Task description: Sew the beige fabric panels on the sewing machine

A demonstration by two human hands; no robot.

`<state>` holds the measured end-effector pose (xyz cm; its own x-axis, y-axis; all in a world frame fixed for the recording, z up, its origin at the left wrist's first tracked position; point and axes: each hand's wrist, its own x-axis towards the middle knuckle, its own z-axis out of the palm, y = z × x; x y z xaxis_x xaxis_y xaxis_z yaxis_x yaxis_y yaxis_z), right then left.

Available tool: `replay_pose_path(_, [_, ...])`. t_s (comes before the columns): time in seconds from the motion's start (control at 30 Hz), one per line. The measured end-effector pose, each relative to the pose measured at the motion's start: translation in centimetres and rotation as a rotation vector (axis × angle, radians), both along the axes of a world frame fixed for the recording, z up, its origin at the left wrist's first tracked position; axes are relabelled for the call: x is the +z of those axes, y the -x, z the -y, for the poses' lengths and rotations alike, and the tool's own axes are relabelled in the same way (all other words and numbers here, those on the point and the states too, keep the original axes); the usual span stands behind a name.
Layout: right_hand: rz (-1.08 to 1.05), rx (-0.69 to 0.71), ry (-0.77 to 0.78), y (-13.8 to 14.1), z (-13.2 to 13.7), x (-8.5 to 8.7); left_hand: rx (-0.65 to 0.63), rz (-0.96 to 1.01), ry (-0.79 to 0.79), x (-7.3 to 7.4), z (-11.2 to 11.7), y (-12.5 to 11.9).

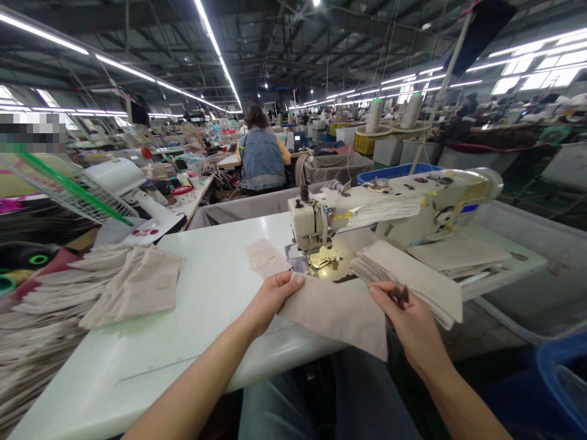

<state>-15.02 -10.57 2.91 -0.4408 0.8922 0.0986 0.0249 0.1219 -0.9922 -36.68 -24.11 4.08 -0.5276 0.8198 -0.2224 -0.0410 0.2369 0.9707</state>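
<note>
A beige fabric piece is stretched between my two hands at the front edge of the sewing table. My left hand pinches its upper left corner between thumb and fingers, just in front of the needle area. At the upper right corner, my right hand grips the same piece, with a dark band around one finger. The sewing machine stands right behind the cloth, its needle plate lit. Another beige piece lies flat left of the presser foot. A stack of folded beige pieces rests beside my right hand.
Piles of beige cloth cover the left end of the pale green table. A white fan stands behind them. Thread cones sit behind the machine. A co-worker sits ahead, back turned. A blue bin is at lower right.
</note>
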Motion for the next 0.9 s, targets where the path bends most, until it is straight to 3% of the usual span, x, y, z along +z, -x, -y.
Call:
replay_pose_path(0.07, [-0.060, 0.094, 0.185, -0.1, 0.4, 0.6, 0.042, -0.329, -0.008, 0.0, 0.2, -0.5])
replay_pose_path(0.13, [-0.116, 0.169, 0.340, -0.1, 1.1, 1.6, -0.004, -0.573, -0.111, 0.7, 0.8, -1.9])
replay_pose_path(0.17, [-0.138, 0.181, 0.379, -0.1, 1.6, 2.2, -0.092, -0.599, -0.172, 1.4, 1.2, -2.9])
replay_pose_path(0.23, [-0.170, 0.197, 0.403, 0.1, 2.6, 3.3, -0.354, -0.465, -0.211, 3.1, 2.2, -5.1])
replay_pose_path(0.3, [-0.195, 0.238, 0.395, 0.3, 3.4, 4.1, -0.465, -0.393, -0.237, 4.6, 2.8, -6.9])
replay_pose_path(0.4, [-0.214, 0.302, 0.302, 0.5, 3.8, 4.3, -0.277, -0.364, -0.293, 5.3, 2.8, -8.0])
replay_pose_path(0.53, [-0.063, 0.182, -0.040, 0.8, 3.5, 3.5, 0.036, 0.111, -0.237, 4.3, 1.8, -6.8])
replay_pose_path(0.6, [0.050, 0.240, -0.085, 1.0, 3.4, 2.9, 0.130, 0.295, -0.238, 4.1, 1.5, -5.7])
replay_pose_path(0.7, [0.108, 0.358, -0.020, 1.4, 3.3, 1.7, 0.151, 0.307, -0.241, 4.3, 1.2, -3.8])
replay_pose_path(0.9, [0.182, 0.413, 0.005, 2.0, 2.9, -0.3, 0.041, 0.006, -0.037, 4.5, -0.3, -0.2])
